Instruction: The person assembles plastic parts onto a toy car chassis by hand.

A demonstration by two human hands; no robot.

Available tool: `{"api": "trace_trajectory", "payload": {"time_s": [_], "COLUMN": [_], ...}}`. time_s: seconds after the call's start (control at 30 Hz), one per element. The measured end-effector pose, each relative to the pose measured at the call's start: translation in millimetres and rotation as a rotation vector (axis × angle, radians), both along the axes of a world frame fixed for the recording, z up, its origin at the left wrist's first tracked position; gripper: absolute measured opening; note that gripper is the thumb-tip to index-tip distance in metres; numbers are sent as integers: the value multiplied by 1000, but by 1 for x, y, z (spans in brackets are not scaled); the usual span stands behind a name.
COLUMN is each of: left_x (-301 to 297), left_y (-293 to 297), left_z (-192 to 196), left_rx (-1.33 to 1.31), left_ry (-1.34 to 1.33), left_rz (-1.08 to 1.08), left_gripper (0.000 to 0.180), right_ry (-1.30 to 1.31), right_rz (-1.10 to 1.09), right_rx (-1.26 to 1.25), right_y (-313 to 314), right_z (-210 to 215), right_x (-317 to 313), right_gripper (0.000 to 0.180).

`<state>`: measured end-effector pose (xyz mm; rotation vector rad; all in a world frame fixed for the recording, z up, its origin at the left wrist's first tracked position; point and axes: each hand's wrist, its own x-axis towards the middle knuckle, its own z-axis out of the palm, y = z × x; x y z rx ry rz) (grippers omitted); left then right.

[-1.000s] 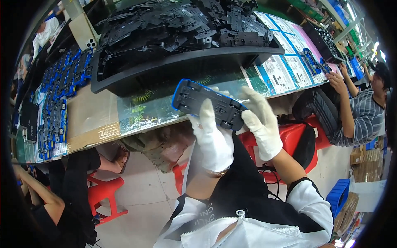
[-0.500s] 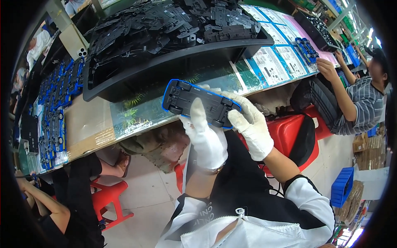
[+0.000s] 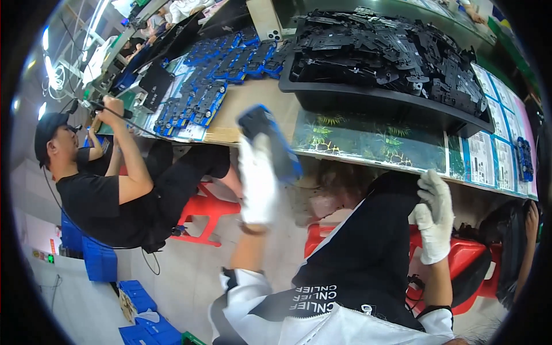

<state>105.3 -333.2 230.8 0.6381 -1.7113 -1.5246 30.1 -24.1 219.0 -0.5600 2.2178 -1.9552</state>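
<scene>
My left hand (image 3: pixel 257 181), in a white glove, is closed on a blue toy car (image 3: pixel 277 146) with a black underside. The car is tilted and blurred, above the table's front edge on the left. My gloved right hand (image 3: pixel 435 221) holds nothing; its fingers are loosely extended by the front edge of the table, thumb apart. Behind it on the table stands a black tray (image 3: pixel 368 106) heaped with black plastic car bases (image 3: pixel 385 54). Rows of blue toy cars (image 3: pixel 198 106) lie left of the tray, with their dark undersides up.
Brown cardboard (image 3: pixel 253 95) covers the table between the cars and the tray. A phone (image 3: pixel 264 20) leans behind them. Another blue car (image 3: pixel 524 158) lies on printed sheets at right. A person in black (image 3: pixel 103 195) sits at left beside a red stool (image 3: pixel 210 210).
My left hand has carried the toy car leftward. My right hand has let go of the car and stays apart on the right. The view has swung left, showing the person seated there.
</scene>
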Motion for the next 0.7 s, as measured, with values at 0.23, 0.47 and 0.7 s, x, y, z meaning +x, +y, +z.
{"api": "trace_trajectory", "payload": {"time_s": [0.23, 0.47, 0.7], "left_x": [-17, -32, -38], "left_y": [-198, -205, -176], "left_z": [-4, 11, 26], "left_rx": [-921, -805, -1242], "left_ry": [-486, -527, -939], "left_rz": [191, 157, 418], "left_gripper": [47, 36, 37], "right_ry": [-17, 540, 535], "right_rz": [-121, -475, -1105], "right_rx": [1, 263, 741], "right_y": [60, 115, 259], "right_z": [-11, -7, 7], "right_x": [-33, -78, -150], "right_gripper": [36, 25, 34]}}
